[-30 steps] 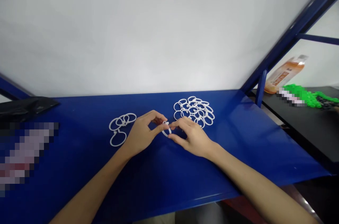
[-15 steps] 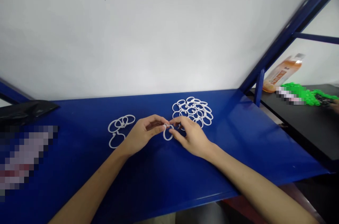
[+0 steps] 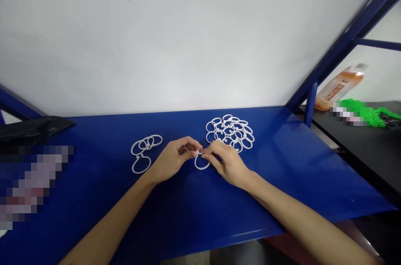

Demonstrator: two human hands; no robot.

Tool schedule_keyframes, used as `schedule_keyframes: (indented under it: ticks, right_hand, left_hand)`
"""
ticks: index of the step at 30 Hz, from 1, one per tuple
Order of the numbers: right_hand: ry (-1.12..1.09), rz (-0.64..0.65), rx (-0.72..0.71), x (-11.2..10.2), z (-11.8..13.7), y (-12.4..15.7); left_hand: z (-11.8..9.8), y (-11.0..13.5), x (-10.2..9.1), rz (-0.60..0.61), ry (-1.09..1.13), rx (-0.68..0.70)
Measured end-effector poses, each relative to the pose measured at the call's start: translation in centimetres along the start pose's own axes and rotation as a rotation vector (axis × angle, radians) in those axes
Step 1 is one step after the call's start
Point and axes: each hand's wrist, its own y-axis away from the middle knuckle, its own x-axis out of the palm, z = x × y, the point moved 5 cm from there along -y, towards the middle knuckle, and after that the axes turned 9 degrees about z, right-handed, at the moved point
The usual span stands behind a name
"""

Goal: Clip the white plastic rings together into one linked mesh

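Between my two hands hangs a white plastic curtain ring (image 3: 202, 168), its round loop pointing down toward the table. My left hand (image 3: 172, 160) pinches its top at one side with thumb and fingers. My right hand (image 3: 228, 161) is closed on the top from the other side, thumb against forefinger. The fingertips hide part of the ring's ends. Left of my left hand lies a small group of similar rings (image 3: 140, 172), some overlapping. Behind my right hand spreads a larger cluster of white rings (image 3: 248, 148).
The blue table (image 3: 188, 219) meets a white wall behind. A black plastic bag (image 3: 34, 127) and a blurred-out patch lie at the left. On a black surface at the right are an orange bottle (image 3: 340, 87) and green chain-like pieces (image 3: 360, 112). A blue post (image 3: 310, 104) stands between.
The ring in my hands has turned, and its loop looks rounder. My right fingers have drawn together in a tighter pinch beside the left ones. The view has shifted slightly.
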Motion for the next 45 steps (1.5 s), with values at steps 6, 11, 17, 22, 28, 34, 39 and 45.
schedule_keyframes:
  ticks: [6,11,17,22,28,34,39,45]
  right_hand:
    - [-0.006,0.037,-0.033,0.2,0.1,0.3]
    - [0.051,0.064,-0.072,0.3,0.3,0.5]
    - [0.132,0.053,-0.077,0.0,0.2,0.5]
    - [0.315,-0.084,0.058,-2.7,-0.5,0.3]
    - [0.504,-0.262,0.333,-7.6,-3.0,0.8]
    - [0.453,-0.276,0.444,-8.9,-4.1,3.3]
    - [0.406,-0.228,0.446,-7.8,-4.4,5.7]
    - [0.44,-0.198,0.453,-7.2,-5.3,6.3]
  left_hand:
    - [0.1,-0.1,0.5,0.021,0.016,0.028]
    - [-0.1,0.0,0.6,0.001,-0.061,0.028]
    - [-0.8,-0.2,1.0,-0.046,-0.179,0.036]
    - [-1.8,0.2,-1.1,-0.286,-0.861,0.055]
    - [0.1,1.5,-5.7,-0.335,-1.422,-0.362]
    - [1.1,1.6,-5.9,-0.291,-1.453,-0.284]
    - [0.7,1.7,-5.3,-0.32,-1.455,-0.182]
    - [-0.9,0.8,-3.3,-0.304,-1.307,-0.011]
